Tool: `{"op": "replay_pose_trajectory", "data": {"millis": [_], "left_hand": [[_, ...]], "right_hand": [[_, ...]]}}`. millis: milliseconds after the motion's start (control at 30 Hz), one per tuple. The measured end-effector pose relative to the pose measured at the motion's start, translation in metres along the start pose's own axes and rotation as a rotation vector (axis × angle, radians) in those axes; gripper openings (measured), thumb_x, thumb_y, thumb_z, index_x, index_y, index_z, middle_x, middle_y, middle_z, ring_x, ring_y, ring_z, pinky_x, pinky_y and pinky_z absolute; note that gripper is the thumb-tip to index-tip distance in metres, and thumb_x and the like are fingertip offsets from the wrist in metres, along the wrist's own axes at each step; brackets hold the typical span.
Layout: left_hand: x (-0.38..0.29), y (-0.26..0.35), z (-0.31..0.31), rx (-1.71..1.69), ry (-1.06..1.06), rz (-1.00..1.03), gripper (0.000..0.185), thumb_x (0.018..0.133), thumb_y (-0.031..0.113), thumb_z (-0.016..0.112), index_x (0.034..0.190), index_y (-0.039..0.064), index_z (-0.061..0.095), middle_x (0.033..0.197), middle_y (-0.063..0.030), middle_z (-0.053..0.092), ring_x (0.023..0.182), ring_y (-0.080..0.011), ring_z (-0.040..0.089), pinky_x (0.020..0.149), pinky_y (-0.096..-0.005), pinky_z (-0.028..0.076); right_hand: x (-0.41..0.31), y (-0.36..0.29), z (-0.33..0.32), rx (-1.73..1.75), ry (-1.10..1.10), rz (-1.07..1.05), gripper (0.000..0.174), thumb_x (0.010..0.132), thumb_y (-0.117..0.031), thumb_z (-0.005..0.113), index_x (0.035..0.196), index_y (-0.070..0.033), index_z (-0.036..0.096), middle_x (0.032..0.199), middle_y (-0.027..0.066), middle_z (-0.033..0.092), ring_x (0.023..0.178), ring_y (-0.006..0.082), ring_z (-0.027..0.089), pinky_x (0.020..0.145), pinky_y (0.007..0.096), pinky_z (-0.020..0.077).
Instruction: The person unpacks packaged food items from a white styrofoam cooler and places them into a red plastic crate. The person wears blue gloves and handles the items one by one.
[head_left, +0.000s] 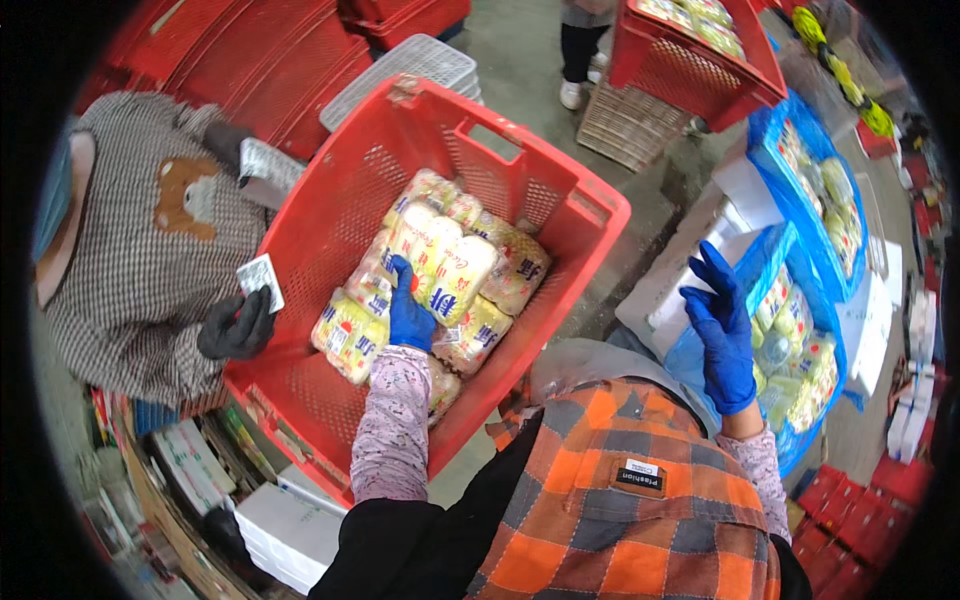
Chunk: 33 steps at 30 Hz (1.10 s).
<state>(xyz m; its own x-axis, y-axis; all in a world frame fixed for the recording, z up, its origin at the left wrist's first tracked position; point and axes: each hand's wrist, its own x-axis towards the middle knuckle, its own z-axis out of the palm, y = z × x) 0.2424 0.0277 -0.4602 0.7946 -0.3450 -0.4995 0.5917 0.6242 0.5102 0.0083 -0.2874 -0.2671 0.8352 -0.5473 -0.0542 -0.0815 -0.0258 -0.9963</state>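
Observation:
My left hand (411, 309), in a blue glove, grips a plastic-wrapped pack of pale yellow-green produce (442, 259) above other such packs inside a red perforated plastic crate (555, 161). My right hand (721, 330), also gloved in blue, is raised with its fingers apart and nothing in it. Below and to the right of that hand, a blue-lined white foam box (799, 360) holds more of these packs. Across the crate at left, a co-worker's dark-gloved hand (238, 324) holds a small white printed label (261, 282).
A second blue-lined box (825, 202) of packs stands at the right. Another loaded red crate (697, 67) rests on a wicker basket (634, 124), near a person's legs. Grey plastic baskets (405, 71) are stacked behind my crate. White boxes (289, 536) lie at lower left.

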Motion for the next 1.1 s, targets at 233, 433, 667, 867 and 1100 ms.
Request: {"op": "replay_pose_trajectory", "data": {"millis": [233, 433, 667, 867, 1100], "left_hand": [[0.047, -0.104, 0.011, 0.205, -0.072, -0.164, 0.069, 0.093, 0.05, 0.062, 0.146, 0.01, 0.044, 0.141, -0.0097, 0.054, 0.126, -0.0297, 0.054, 0.107, -0.0465, 0.043], [0.021, -0.052, 0.025, 1.093, -0.056, -0.117, 0.04, 0.099, 0.042, 0.055, 0.121, 0.009, 0.059, 0.098, -0.0065, 0.063, 0.083, -0.0174, 0.06, 0.074, -0.0328, 0.05], [-0.061, -0.019, 0.118, 1.159, -0.175, 0.4, 0.046, 0.101, 0.019, 0.053, 0.142, 0.001, 0.044, 0.136, -0.0134, 0.056, 0.122, -0.0206, 0.054, 0.104, -0.0367, 0.04], [-0.13, -0.079, 0.208, 1.208, -0.322, 0.49, 0.039, 0.103, 0.016, 0.05, 0.138, -0.002, 0.049, 0.138, -0.0124, 0.056, 0.122, -0.0209, 0.055, 0.101, -0.0347, 0.041], [-0.157, -0.136, 0.235, 1.312, -0.381, 0.308, 0.035, 0.103, 0.017, 0.051, 0.133, -0.001, 0.055, 0.131, -0.0117, 0.06, 0.108, -0.0171, 0.059, 0.093, -0.031, 0.046]], "right_hand": [[-0.079, 0.029, -0.086, 0.01, 0.486, 0.382, 0.049, 0.097, -0.021, 0.058, 0.144, -0.01, 0.048, 0.136, 0.0083, 0.056, 0.109, 0.0181, 0.056, 0.095, 0.0339, 0.0449], [-0.157, 0.102, -0.17, -0.16, 0.606, 0.354, 0.037, 0.096, -0.024, 0.061, 0.128, -0.007, 0.063, 0.122, 0.0054, 0.063, 0.107, 0.0162, 0.058, 0.093, 0.0301, 0.0458], [-0.216, 0.193, -0.331, -0.968, 1.073, 0.432, 0.039, 0.091, -0.026, 0.067, 0.119, 0.001, 0.064, 0.112, 0.0223, 0.068, 0.1, 0.033, 0.067, 0.089, 0.0384, 0.0514], [-0.185, 0.213, -0.42, -1.041, 1.084, 0.818, 0.079, 0.07, -0.04, 0.084, 0.132, -0.001, 0.054, 0.115, 0.0219, 0.065, 0.104, 0.0391, 0.065, 0.091, 0.0442, 0.0518], [-0.166, 0.213, -0.434, -0.935, 0.891, 1.049, 0.08, 0.06, -0.056, 0.087, 0.114, 0.0, 0.066, 0.115, 0.021, 0.067, 0.101, 0.0348, 0.068, 0.086, 0.0423, 0.0547]]}}
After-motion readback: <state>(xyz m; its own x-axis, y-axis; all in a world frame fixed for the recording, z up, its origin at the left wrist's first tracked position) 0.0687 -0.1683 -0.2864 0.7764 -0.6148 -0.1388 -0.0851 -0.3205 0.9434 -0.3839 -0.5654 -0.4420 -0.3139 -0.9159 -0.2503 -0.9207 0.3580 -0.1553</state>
